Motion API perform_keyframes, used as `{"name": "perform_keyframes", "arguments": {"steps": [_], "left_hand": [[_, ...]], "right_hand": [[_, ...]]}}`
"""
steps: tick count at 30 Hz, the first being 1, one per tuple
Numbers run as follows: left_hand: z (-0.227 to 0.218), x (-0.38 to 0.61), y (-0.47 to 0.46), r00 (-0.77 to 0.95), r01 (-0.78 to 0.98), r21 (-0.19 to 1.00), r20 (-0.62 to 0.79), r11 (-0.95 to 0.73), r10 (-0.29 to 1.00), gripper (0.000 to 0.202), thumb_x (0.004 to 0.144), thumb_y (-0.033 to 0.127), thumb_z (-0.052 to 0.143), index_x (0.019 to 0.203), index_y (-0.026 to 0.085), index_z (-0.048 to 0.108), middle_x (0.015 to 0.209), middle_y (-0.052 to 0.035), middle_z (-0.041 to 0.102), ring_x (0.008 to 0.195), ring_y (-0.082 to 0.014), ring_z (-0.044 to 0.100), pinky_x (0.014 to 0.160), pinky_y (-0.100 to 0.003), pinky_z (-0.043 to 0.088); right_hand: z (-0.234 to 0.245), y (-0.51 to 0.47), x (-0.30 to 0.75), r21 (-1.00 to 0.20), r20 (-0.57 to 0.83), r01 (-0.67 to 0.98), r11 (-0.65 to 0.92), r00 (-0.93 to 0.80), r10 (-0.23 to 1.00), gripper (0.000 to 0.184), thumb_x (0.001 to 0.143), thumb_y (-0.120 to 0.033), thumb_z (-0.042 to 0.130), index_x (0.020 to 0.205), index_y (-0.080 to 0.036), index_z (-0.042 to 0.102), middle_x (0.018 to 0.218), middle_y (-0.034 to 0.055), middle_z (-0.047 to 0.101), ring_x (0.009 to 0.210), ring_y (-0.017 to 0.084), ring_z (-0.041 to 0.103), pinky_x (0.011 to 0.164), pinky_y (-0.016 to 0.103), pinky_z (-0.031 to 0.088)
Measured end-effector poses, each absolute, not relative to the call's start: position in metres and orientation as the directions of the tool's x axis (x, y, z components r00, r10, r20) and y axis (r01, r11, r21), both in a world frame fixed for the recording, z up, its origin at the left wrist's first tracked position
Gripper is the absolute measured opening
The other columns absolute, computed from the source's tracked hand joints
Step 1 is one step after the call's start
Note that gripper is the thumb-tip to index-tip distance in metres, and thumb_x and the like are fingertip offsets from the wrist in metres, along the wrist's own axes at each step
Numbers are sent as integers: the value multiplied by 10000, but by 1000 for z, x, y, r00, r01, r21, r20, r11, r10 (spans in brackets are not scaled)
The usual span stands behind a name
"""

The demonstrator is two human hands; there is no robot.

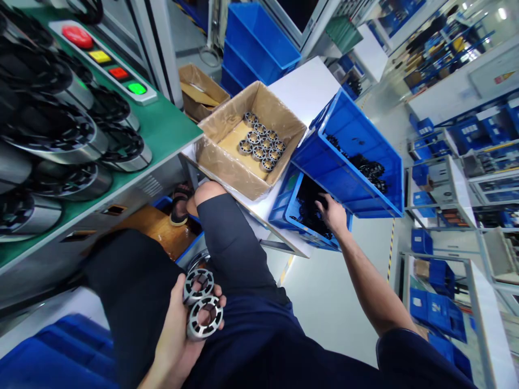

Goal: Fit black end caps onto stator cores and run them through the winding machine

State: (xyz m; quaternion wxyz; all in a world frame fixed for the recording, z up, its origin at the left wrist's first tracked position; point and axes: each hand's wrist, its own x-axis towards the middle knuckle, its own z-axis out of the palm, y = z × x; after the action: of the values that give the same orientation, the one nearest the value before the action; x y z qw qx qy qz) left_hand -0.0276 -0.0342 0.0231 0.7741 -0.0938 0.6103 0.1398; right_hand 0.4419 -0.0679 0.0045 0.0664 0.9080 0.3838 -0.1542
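Note:
My left hand (pixel 178 329) is closed around two slotted metal motor stators, held side by side over my lap. The upper stator (pixel 198 285) touches the lower stator (pixel 205 319), and both show black inner slots. My right hand (pixel 333 215) reaches down into a lower blue bin (pixel 284 202) among small black parts (pixel 310 202). Its visible fingers are apart, with nothing seen between them; the fingertips are partly lost against the dark parts. A cardboard box (pixel 231 170) lined with clear plastic holds several similar stators (pixel 259 141) standing in rows.
A second blue bin (pixel 348 183) with black parts sits tilted above the lower one. Large stators (pixel 125 148) crowd the green bench (pixel 174 127) at left, beside a button panel (pixel 109 65). Stacked blue crates (pixel 251 48) stand behind the box. Shelving lines the right.

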Motion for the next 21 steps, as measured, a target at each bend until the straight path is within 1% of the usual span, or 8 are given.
{"name": "perform_keyframes", "arguments": {"steps": [2,4,7,10,12,15,19,21], "left_hand": [[21,-33,-41,254,-281,105,-951,954,179,501,1087,706,661,1086,210,735,840,-39,741,605,-209,668,466,-293,562],[18,-38,-44,257,-239,192,-933,952,252,645,956,829,788,1108,205,726,837,-37,756,573,-175,628,516,-278,577],[16,-40,-39,271,-243,389,-852,888,448,726,877,816,904,1288,265,671,863,-14,770,661,-201,699,591,-266,592],[21,-35,-30,351,-287,529,-717,798,602,708,906,806,903,1315,299,625,882,-6,759,715,-218,727,619,-284,601],[28,-30,-26,404,-357,566,-624,743,669,701,929,856,851,1290,306,609,865,-1,738,690,-215,709,590,-289,579],[35,-32,-26,386,-448,621,-514,643,766,612,1031,813,744,1350,306,620,915,-20,721,758,-233,721,657,-333,600],[47,-51,-30,303,-311,862,-310,401,901,707,1001,692,838,1548,296,628,1252,-89,678,1082,-277,699,993,-427,615],[55,-61,-31,294,-243,918,-238,313,926,758,949,647,902,1551,303,595,1261,-85,640,1080,-278,668,1011,-440,598]], "right_hand": [[12,-68,435,-143,-306,711,-688,629,714,508,1143,-414,553,1559,-148,670,1152,160,857,1012,326,850,1028,498,671],[21,-68,423,-270,-278,705,-656,595,754,530,1140,-425,505,1580,-161,637,1060,103,822,871,278,839,913,452,701],[35,-66,385,-499,-173,655,-567,566,806,506,1147,-488,528,1575,-228,599,1071,59,755,764,215,763,768,391,698],[51,-60,318,-786,-125,492,-375,467,875,339,1136,-502,694,1394,-287,642,1030,17,709,678,159,653,599,298,610],[63,-53,267,-893,-138,387,-231,254,957,262,1138,-429,754,1350,-299,670,1050,20,743,749,161,700,623,276,604],[77,-36,205,-967,-27,256,-5,-83,996,214,1144,-317,760,1356,-297,739,1173,68,800,1021,219,795,841,348,684],[73,-10,159,-969,110,198,147,-186,976,273,1092,-212,828,1352,-295,836,1214,74,823,1096,228,811,960,374,702],[69,-1,147,-979,137,122,162,-191,972,333,1055,-176,864,1363,-303,849,1169,54,844,1038,220,826,923,358,707]]}}
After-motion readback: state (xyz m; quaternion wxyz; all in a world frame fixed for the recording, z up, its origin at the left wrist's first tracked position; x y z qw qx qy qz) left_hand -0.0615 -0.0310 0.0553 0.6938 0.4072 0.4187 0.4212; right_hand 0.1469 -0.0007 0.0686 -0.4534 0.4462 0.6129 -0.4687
